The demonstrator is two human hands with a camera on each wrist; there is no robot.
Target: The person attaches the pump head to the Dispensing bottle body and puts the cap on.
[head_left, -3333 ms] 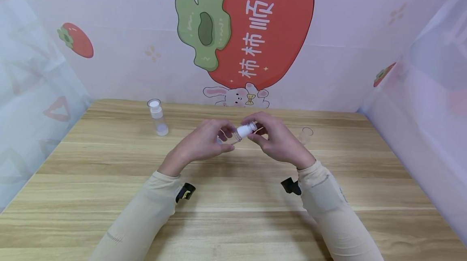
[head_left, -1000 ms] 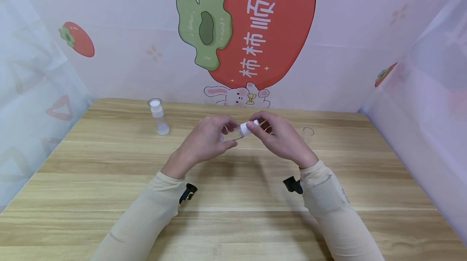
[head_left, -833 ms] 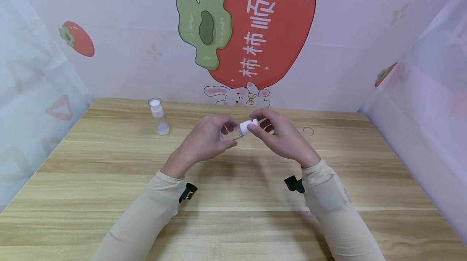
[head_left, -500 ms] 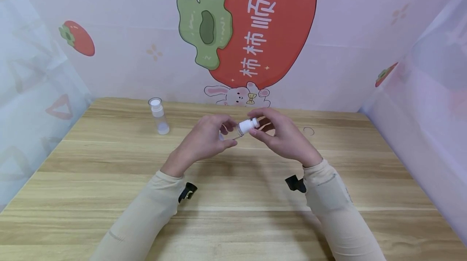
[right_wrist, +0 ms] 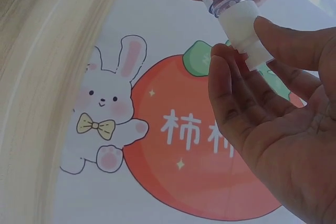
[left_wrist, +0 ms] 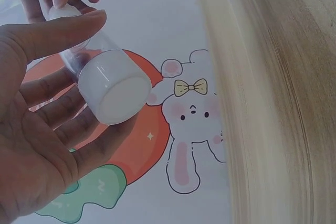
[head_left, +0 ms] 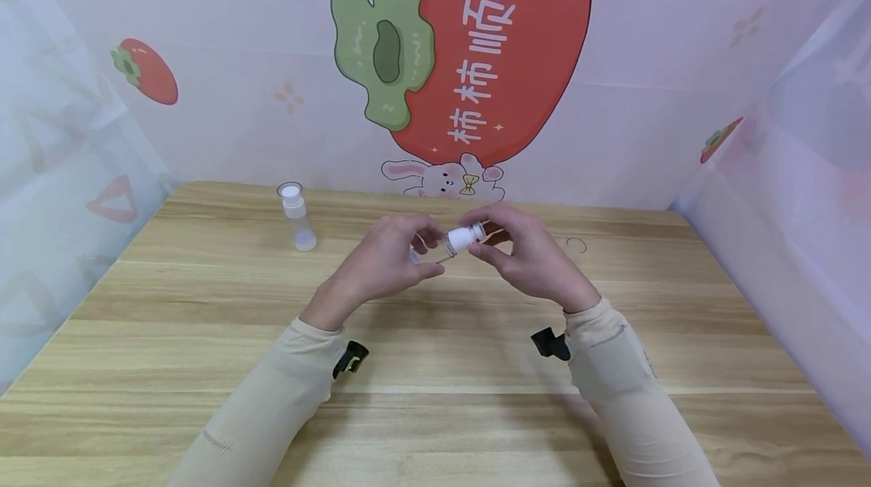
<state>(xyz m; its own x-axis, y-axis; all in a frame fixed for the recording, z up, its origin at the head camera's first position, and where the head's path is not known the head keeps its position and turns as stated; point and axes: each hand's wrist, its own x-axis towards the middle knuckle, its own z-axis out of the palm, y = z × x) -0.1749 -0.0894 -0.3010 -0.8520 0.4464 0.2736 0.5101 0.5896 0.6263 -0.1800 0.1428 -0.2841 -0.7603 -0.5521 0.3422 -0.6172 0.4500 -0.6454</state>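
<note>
One standing bottle [head_left: 299, 224] far left, upright toward the back of the bench [head_left: 435, 426], narrow-footed, so a wide swing of the left sleeve [head_left: 258, 404] might topple it. Across to the left grip [head_left: 388, 256], thumb and fingers curled round the clear body of the held bottle [left_wrist: 115, 90], up off the wood and tilted; smooth sides there, and a slack hold could let it spin, drop and roll. Right grip [head_left: 520, 252] pinches the white top [right_wrist: 241, 24]; push askew and, my guess, it jams crooked or slips. Just right, what looks like a clear cap [head_left: 576, 245], barely an outline, easily swept away by a careless hand. Edges, then: left wall [head_left: 61, 207] crowding that side, back wall [head_left: 238, 124] near beyond both hands, so little reach forward; generous room toward the person and out right, until the right wall [head_left: 803, 147] slants in. Near edge out of view.
</note>
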